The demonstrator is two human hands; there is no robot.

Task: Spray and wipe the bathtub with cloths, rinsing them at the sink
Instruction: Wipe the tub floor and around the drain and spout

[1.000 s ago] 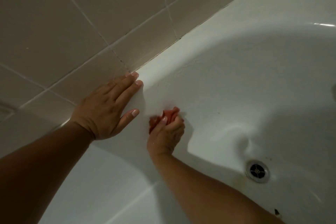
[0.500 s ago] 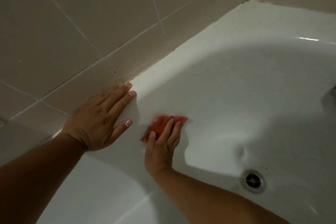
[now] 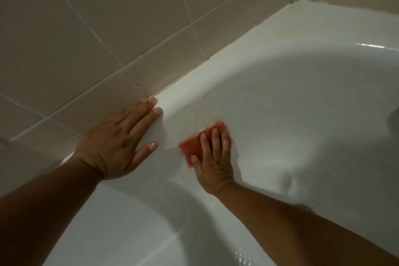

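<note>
A white bathtub (image 3: 280, 93) fills most of the view from above. The camera has shifted since a second ago, so the drain that showed then is now out of frame. The left hand (image 3: 121, 140) has not moved. It lies flat on the tub's rim where it meets the tiled wall (image 3: 108, 28), fingers straight and together, apparently bracing.

The right hand (image 3: 213, 166) has changed most. A second ago its fingers were curled round a bunched red cloth (image 3: 192, 147). Now they are straight, pressing the cloth flat against the tub's inner slope — near the left thumb, not touching it. This reads as a wiping stroke under way (no sink or spray bottle is in sight), so rinsing likely comes later.

The tub is smooth and glossy, curving in broad hollows with soft highlights. The wall is matt beige square tiles with pale grout, dark-spotted along the seam. The cloth is small, thin and roughly rectangular — limp enough to follow the curve.
</note>
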